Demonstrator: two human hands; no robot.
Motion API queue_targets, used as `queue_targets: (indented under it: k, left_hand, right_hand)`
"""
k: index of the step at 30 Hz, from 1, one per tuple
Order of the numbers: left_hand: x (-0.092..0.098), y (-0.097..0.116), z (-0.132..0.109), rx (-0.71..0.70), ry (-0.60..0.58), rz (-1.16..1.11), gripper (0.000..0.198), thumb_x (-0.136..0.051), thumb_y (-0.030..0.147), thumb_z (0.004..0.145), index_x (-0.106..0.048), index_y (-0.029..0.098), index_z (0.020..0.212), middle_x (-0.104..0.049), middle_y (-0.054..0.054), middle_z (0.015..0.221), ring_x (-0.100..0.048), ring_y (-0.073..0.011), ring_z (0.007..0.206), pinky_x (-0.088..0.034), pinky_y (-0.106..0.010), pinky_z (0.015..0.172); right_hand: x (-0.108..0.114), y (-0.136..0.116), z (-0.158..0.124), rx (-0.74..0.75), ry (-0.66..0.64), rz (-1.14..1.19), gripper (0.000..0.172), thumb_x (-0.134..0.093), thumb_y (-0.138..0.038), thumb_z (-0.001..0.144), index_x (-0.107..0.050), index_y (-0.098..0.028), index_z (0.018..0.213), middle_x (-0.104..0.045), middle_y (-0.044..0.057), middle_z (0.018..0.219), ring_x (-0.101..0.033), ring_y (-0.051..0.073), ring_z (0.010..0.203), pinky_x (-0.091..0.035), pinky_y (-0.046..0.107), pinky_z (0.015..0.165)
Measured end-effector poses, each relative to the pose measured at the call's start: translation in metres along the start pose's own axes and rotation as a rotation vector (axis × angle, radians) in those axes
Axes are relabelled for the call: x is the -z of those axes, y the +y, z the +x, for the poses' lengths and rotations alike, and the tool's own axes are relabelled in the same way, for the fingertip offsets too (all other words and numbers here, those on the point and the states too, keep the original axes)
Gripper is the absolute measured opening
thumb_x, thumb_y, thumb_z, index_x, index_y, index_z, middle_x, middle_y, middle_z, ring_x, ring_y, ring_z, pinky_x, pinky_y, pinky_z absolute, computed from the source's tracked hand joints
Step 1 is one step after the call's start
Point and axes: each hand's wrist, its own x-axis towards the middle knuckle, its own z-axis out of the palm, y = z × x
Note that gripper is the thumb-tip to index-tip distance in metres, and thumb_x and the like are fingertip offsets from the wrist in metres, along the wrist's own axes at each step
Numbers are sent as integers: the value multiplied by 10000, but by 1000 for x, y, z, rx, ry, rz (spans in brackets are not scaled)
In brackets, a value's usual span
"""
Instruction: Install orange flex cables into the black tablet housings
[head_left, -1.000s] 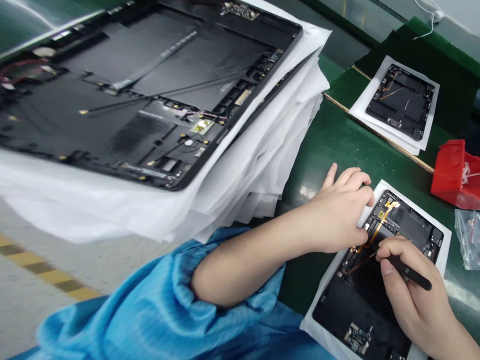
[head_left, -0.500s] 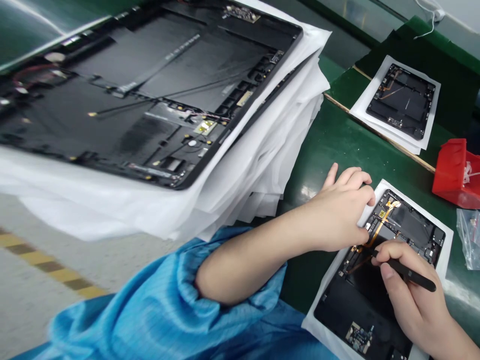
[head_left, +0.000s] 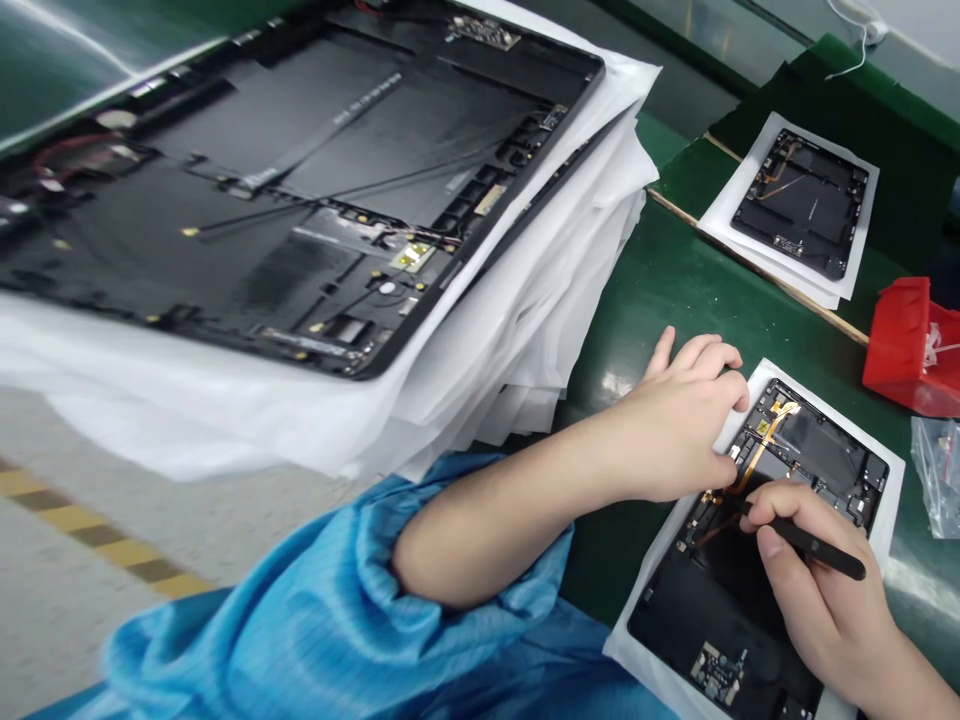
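A black tablet back housing [head_left: 720, 610] lies on a white sheet [head_left: 892, 500] on the green mat at lower right, with an orange flex cable [head_left: 761, 450] running across its upper part. My left hand [head_left: 675, 420] rests on the housing's upper left edge, fingers curled, thumb and fingertip pressing near the flex cable. My right hand [head_left: 817, 590] pinches a thin black stylus-like tool [head_left: 814, 545], its tip touching the flex cable in the middle of the housing.
A tall stack of white sheets and black housings [head_left: 300, 190] fills the upper left, overhanging the table edge. Another housing on white sheets [head_left: 802, 200] lies at the back right. A red bin [head_left: 907, 345] and a clear plastic bag [head_left: 937, 475] sit at the right edge.
The right hand and tool tip have shifted slightly left along the flex cable. The left hand has stayed in place.
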Motion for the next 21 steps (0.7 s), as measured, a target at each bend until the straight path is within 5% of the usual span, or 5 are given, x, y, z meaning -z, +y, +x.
queue_targets:
  k: [21]
  left_hand:
    - [-1,-1,1,-10,2,6,365,-728,210,661,-607,217,1004,-484,-122,1417,-272,-334,1487,3,-671,1230]
  right_hand:
    - [0,-4,1,36,-16,-10,129,-480,-142,942,-542,-251,969,-649,-26,836,-634,122,738,-490,239,691]
